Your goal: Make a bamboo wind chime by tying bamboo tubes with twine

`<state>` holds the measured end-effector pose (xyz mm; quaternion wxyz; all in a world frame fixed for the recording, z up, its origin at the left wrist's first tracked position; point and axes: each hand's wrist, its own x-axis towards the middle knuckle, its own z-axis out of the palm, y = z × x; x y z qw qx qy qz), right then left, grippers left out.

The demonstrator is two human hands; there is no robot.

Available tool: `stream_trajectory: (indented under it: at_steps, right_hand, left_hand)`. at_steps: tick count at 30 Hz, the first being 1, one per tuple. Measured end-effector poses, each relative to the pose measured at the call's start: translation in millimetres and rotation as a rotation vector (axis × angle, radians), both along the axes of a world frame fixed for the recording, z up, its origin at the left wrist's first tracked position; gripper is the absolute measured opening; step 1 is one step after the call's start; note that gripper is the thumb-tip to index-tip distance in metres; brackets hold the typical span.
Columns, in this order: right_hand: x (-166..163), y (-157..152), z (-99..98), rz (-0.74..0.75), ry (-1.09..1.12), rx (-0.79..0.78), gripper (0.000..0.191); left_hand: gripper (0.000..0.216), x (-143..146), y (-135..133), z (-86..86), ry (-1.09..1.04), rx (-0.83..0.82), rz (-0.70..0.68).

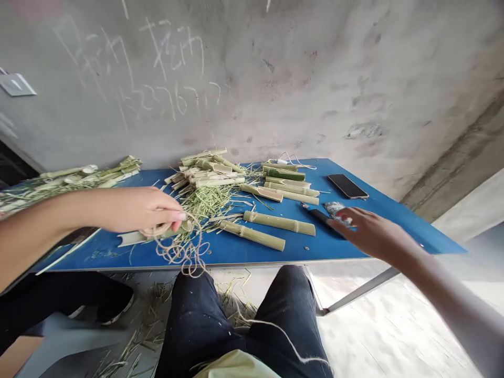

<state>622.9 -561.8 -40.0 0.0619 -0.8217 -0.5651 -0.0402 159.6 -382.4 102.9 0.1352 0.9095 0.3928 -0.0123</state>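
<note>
A loose tangle of twine (183,252) is pinched between thumb and fingertips of the left hand (159,210), above the front edge of the blue table (106,257); its loops are hung past that edge, near the knee. A length of similar cord (285,336) is draped across the dark trousers (197,320). The right hand (360,228) is held low over the table's right part, fingers bent, by a dark-handled tool (319,214) and a crumpled silvery packet (334,208). Whether either is gripped or merely touched cannot be told, as contact is partly hidden by the hand.

Between the hands, two bamboo pieces (279,223) are laid side by side near the front edge. Behind, split bamboo is heaped in a pile (208,168), fronted by green shavings (208,202); more pieces (291,184) are lined up to its right. A phone (348,186) is placed farther right, a white cable (292,159) by the wall (275,94). More bamboo (90,176) is stacked at far left.
</note>
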Motion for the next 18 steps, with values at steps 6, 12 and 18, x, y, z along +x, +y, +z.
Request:
stream_trajectory:
  at_steps: [6, 12, 18]
  right_hand:
    - [-27.2, 81.8, -21.5, 0.116, -0.171, -0.117, 0.042]
    - [-8.5, 86.3, -30.9, 0.031, -0.191, -0.117, 0.043]
    - [-52.3, 67.5, 2.1, 0.067, -0.229, 0.054, 0.051]
  left_hand:
    - [0.050, -12.1, -15.3, 10.6, 0.106, -0.221, -0.040]
    - [0.045, -38.6, -21.1, -22.3, -0.213, -0.256, -0.154]
    - [0.050, -34.2, -19.2, -59.3, -0.537, -0.327, -0.228]
